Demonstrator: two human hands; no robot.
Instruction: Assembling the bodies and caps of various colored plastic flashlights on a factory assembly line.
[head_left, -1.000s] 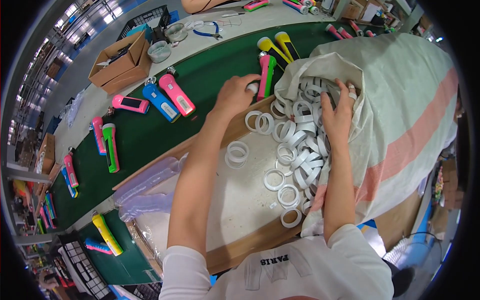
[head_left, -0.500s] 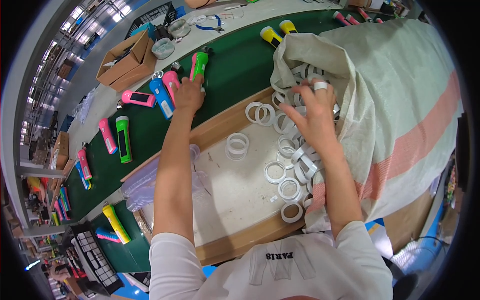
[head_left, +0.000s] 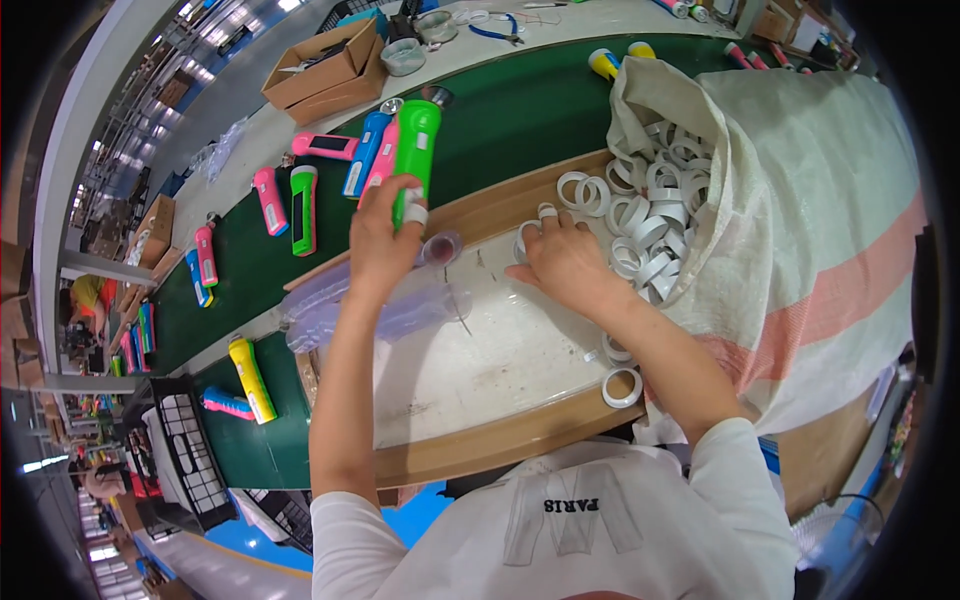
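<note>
My left hand [head_left: 382, 240] is closed round the lower end of a green flashlight [head_left: 416, 140], raised above the green belt. At that end, by my fingers, a white band shows. My right hand [head_left: 568, 262] is over the wooden-edged tray [head_left: 460, 370] with its fingers bent down. A white ring [head_left: 547, 210] sits round one of its fingers, and another white ring [head_left: 524, 240] is partly hidden beside the fingertips. Many more white rings [head_left: 655, 230] spill from the mouth of a woven sack [head_left: 800, 200] to the right.
On the green belt [head_left: 500, 120] lie a blue flashlight [head_left: 367, 152], several pink ones, another green one [head_left: 303, 210] and yellow ones. Purple plastic film [head_left: 400, 305] covers the tray's left part. Beyond the belt are a cardboard box [head_left: 325, 75] and blue-handled pliers [head_left: 497, 32].
My left hand has lifted the green flashlight from the belt and brought it nearer. My right hand has moved left from the sack's mouth to the tray. The view has shifted too.
</note>
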